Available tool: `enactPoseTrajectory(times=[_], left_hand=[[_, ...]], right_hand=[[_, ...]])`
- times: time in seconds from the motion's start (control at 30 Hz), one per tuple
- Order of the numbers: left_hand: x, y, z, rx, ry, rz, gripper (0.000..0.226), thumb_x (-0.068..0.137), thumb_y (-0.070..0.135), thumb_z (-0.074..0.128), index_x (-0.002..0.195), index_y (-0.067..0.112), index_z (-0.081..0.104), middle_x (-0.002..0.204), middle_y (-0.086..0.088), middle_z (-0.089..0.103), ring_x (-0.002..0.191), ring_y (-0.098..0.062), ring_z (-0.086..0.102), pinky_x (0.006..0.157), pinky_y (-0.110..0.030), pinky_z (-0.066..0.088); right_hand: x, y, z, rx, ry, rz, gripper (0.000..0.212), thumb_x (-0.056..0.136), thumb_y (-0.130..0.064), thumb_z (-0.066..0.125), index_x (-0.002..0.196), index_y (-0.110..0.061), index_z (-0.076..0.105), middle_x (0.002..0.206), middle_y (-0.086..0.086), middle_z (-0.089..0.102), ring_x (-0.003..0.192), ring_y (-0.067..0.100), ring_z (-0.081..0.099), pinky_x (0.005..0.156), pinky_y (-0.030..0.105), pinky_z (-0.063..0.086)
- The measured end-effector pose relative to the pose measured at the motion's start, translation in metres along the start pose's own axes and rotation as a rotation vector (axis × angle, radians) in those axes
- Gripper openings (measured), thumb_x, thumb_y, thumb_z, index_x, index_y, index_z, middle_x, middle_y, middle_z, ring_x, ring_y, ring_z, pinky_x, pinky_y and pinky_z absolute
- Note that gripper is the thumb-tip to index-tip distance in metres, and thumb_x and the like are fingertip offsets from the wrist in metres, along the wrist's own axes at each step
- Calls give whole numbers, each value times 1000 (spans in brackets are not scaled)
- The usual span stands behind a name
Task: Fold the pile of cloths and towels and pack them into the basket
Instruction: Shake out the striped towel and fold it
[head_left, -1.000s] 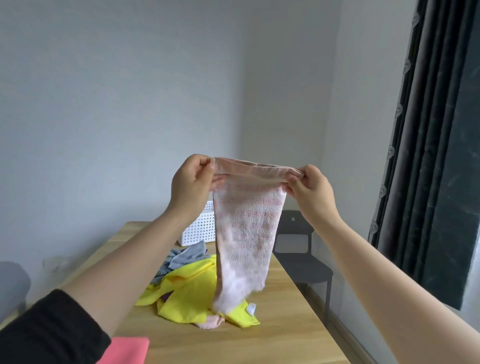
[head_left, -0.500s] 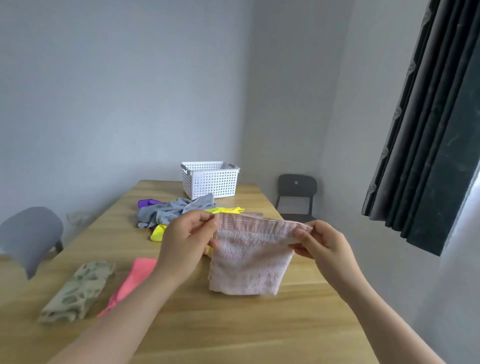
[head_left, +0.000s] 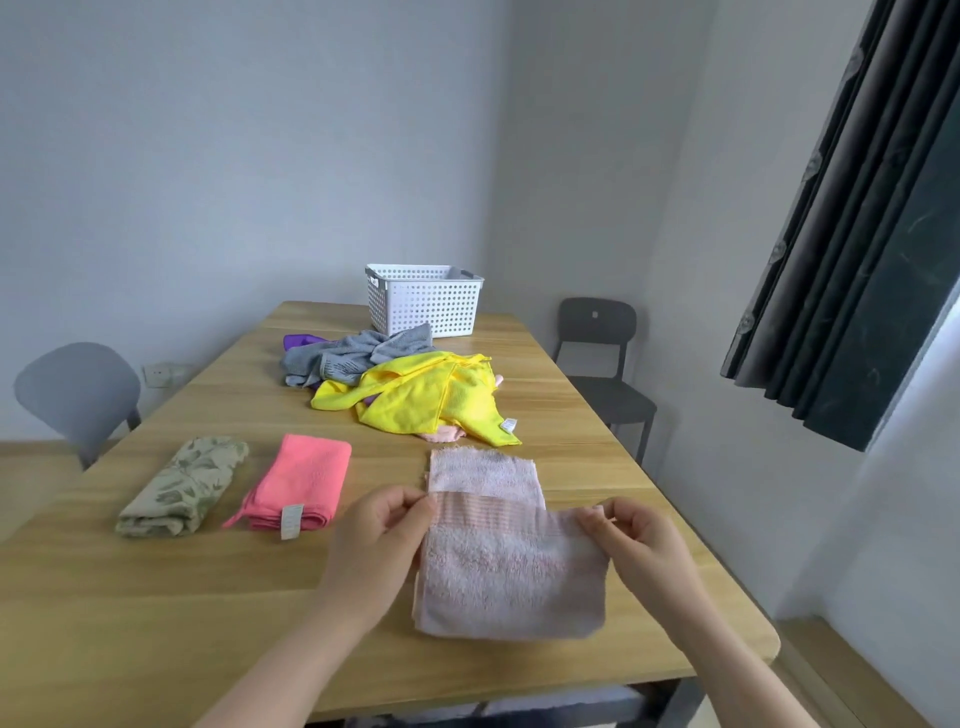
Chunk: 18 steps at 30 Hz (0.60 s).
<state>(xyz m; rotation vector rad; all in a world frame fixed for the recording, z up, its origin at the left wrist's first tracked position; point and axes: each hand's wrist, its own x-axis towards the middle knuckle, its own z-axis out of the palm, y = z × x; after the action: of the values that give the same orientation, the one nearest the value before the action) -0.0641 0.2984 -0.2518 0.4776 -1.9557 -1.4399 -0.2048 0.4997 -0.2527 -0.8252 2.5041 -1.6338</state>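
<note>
Pale pink terry towel (head_left: 506, 566): on wooden table (head_left: 156, 597), corners pinched by left hand (head_left: 382, 540) and right hand (head_left: 641, 540). Beyond: yellow cloth pile (head_left: 415, 397), white perforated basket (head_left: 423, 301). Left: folded coral cloth (head_left: 301, 483), floral cloth (head_left: 187, 483).

From my end I see only 2 hands w/ forearms, nothing more of the person. L hand (head_left: 382, 540): bare, back & thumb side toward cam, rounded knuckles. R hand (head_left: 641, 540): bare too, back toward cam, knuckle line showing. L forearm (head_left: 291, 670) & R forearm (head_left: 727, 670): bare skin from wrist to bottom edge of frame, slim, smooth, looking wider approx. where they near the cam. Nails too blurred for me to tell length or polish.
</note>
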Motion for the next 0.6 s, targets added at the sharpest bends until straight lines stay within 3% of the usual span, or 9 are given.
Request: enactPoseTrajectory(times=[0.17, 0.27, 0.33, 0.43, 0.5, 0.6], left_hand=[[6, -26, 7, 20, -71, -70, 18, 91, 15, 59, 77, 13, 70, 77, -21, 68, 62, -12, 60, 52, -12, 44], [15, -32, 11, 2, -122, -92, 18, 92, 20, 59, 78, 20, 71, 77, -16, 68, 65, -13, 60, 58, -21, 47], [24, -30, 15, 4, -143, -70, 15, 90, 22, 62, 80, 24, 72, 80, -9, 70, 69, -12, 61, 63, -22, 48], [36, -21, 22, 43, -160, -12, 11, 86, 18, 66, 84, 25, 74, 80, 10, 73, 73, -1, 63, 67, -15, 47], [42, -15, 26, 52, -196, 22, 10, 84, 17, 68, 84, 23, 75, 79, 15, 73, 73, 4, 63, 69, -11, 45], [46, -7, 28, -1, -192, 39, 5, 80, 16, 72, 83, 18, 76, 79, 8, 74, 75, -2, 67, 69, -12, 46]], right_hand=[[10, 26, 11, -104, 7, 65, 36, 90, -28, 62, 69, 0, 56, 48, -8, 40, 45, 8, 34, 45, 21, 24], [17, 30, 15, -223, 46, 51, 24, 87, -29, 66, 68, -14, 60, 52, -15, 50, 49, 2, 42, 46, 16, 31], [22, 23, 20, -306, 25, -9, 9, 84, -34, 67, 86, -27, 63, 80, -24, 61, 75, -6, 53, 62, 10, 38], [30, 0, 26, -334, -114, -149, 34, 86, -42, 64, 118, -37, 55, 114, -31, 53, 102, -9, 49, 84, 13, 37], [36, -18, 30, -228, -248, -188, 36, 88, -44, 61, 123, -37, 55, 118, -33, 56, 111, -15, 48, 88, 7, 37], [45, -31, 31, -103, -374, -180, 31, 88, -44, 60, 117, -33, 63, 108, -23, 66, 108, -11, 55, 89, 13, 44]])
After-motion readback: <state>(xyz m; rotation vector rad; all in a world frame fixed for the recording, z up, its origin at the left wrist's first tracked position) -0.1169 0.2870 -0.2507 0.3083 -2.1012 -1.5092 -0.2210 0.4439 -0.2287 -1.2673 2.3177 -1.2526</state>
